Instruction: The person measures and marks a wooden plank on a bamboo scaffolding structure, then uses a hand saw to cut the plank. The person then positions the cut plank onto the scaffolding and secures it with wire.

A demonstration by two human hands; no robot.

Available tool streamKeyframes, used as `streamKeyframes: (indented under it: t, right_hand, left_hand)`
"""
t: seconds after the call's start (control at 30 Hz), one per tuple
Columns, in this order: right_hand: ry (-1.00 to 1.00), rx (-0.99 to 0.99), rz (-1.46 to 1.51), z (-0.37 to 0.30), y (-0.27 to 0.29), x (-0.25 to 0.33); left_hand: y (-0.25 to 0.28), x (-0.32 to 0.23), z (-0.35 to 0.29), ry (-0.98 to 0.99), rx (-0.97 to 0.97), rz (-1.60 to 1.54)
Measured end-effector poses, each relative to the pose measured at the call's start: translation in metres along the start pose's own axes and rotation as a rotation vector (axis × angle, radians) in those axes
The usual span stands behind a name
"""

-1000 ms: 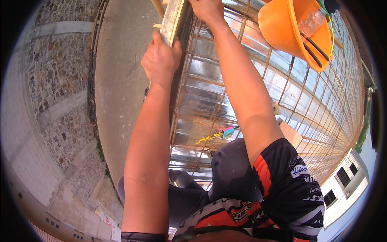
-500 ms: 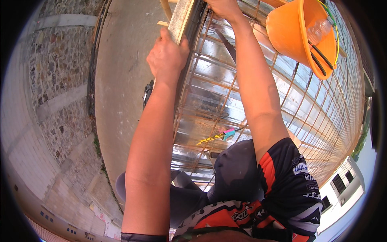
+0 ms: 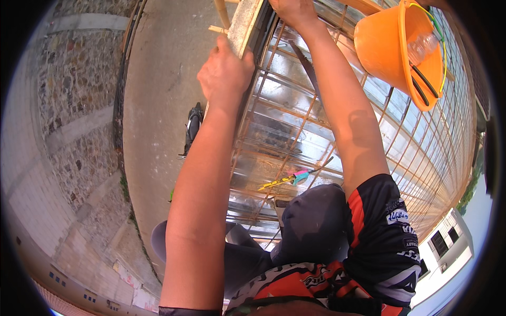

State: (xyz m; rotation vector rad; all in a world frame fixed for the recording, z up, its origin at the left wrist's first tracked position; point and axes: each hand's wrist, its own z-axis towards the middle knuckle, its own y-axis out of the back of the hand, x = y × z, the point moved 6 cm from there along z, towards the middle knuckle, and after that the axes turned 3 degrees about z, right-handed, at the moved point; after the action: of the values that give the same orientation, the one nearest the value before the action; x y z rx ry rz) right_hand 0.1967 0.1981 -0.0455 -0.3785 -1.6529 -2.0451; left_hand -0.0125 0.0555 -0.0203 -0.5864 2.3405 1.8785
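Note:
My left hand [image 3: 225, 71] grips the edge of a long, pale wooden board [image 3: 245, 23], with its fingers wrapped over the side. My right hand [image 3: 295, 11] is at the top edge of the view, just right of the board; its fingers are curled and partly cut off, so what they hold is hidden. Under my right forearm a dark, toothed saw blade [image 3: 304, 60] lies on the rebar grid [image 3: 295, 113]. Closer to my knees rests a pink and teal tape measure [image 3: 300, 177] with some yellow tape pulled out.
An orange bucket [image 3: 382, 47] tilts at the upper right, holding a clear plastic bottle [image 3: 423, 47] and a black-handled tool [image 3: 420, 87]. Shiny metal sheeting [image 3: 274, 87] lies beneath the rebar. Left of the board the drop falls to a paved road [image 3: 153, 105] with a motorbike [image 3: 194, 126]. Bamboo poles [image 3: 222, 13] stand beyond.
Both my hands have shifted slightly right in the view, the left also a little lower, still on the board. More of the motorbike below shows beside my left forearm.

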Motion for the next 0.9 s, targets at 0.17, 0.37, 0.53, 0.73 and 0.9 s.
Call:
streamKeyframes:
  t: [0.17,0.37,0.53,0.73,0.9]
  right_hand:
    - [-0.301,0.171,0.706,0.005,0.004,-0.011]
    - [-0.475,0.178,1.111,0.008,0.005,-0.021]
    - [-0.517,-0.217,1.234,0.003,0.002,-0.018]
    - [-0.340,-0.433,0.999,-0.021,-0.016,-0.007]
    - [-0.520,-0.211,0.847,-0.051,0.004,0.016]
  left_hand:
    - [-0.001,0.001,0.001,-0.004,0.001,0.004]
    - [0.001,0.006,0.000,0.007,-0.017,0.014]
    - [0.001,-0.002,0.000,0.005,0.067,0.001]
    - [0.002,-0.003,0.001,0.016,0.124,0.020]
    - [-0.003,0.002,0.001,-0.016,-0.016,-0.013]
